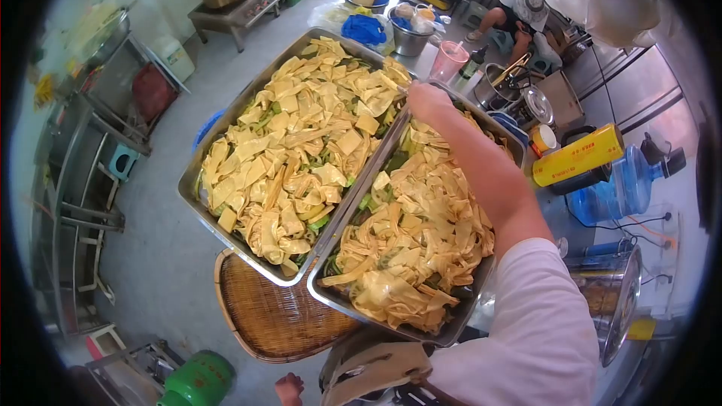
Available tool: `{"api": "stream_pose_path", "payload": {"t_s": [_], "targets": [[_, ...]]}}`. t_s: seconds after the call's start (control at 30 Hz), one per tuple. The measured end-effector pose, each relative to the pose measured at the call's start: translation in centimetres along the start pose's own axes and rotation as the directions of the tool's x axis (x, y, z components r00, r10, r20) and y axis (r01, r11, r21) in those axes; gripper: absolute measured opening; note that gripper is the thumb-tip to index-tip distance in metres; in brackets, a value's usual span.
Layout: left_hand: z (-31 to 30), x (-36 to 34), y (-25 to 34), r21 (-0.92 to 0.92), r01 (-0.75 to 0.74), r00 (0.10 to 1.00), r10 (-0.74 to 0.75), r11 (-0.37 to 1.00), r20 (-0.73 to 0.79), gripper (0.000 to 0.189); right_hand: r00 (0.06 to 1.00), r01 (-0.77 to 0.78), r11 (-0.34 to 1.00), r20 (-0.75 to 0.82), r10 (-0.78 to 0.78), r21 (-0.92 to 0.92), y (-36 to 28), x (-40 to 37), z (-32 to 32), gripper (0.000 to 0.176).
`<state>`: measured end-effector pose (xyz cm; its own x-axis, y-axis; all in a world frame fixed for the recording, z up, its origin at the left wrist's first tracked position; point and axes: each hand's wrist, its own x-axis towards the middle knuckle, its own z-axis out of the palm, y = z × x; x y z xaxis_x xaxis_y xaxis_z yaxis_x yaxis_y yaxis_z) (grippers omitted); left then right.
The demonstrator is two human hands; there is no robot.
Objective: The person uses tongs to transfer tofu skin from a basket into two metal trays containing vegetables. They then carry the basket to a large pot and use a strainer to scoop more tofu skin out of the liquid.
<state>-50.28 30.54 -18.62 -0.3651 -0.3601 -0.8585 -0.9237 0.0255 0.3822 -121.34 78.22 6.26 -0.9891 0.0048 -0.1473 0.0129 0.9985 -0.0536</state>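
Note:
Two rectangular metal trays lie side by side, the left tray (pixel 197 207) and the right tray (pixel 331 301). Both are heaped with pale yellow tofu skin strips (pixel 282 143), with green vegetable pieces showing underneath. My right arm reaches across the right tray. My right hand (pixel 432 101) is at the far end, by the rims where the trays meet and close to some tofu skin. Its fingers are curled, and whatever they grip is hidden. My left hand (pixel 289 387) hangs low at the bottom edge, fingers curled in, away from the trays.
A woven bamboo tray (pixel 286 316) sits below the left tray. Behind are a pink cup (pixel 449 60), a dark bottle (pixel 472 64) and a metal pot (pixel 496 86). At right are a yellow box (pixel 577 156) and a blue water jug (pixel 617 188). Another person (pixel 519 15) sits at the back.

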Motion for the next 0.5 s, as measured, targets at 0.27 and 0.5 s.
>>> {"api": "stream_pose_path", "payload": {"t_s": [0.27, 0.5], "targets": [[1.9, -2.7, 7.9, -0.324, 0.132, 0.983, -0.165, 0.937, -0.077, 0.015, 0.948, 0.255, 0.962, 0.169, -0.269, 0.100, -1.0, -5.4, -2.9, 0.026], [1.6, -3.3, 8.9, -0.209, 0.024, 0.995, -0.045, 0.978, -0.093, 0.024, 0.970, 0.182, 0.982, 0.171, -0.172, -0.044, 2.3, 0.6, -1.7, 0.042]]}}
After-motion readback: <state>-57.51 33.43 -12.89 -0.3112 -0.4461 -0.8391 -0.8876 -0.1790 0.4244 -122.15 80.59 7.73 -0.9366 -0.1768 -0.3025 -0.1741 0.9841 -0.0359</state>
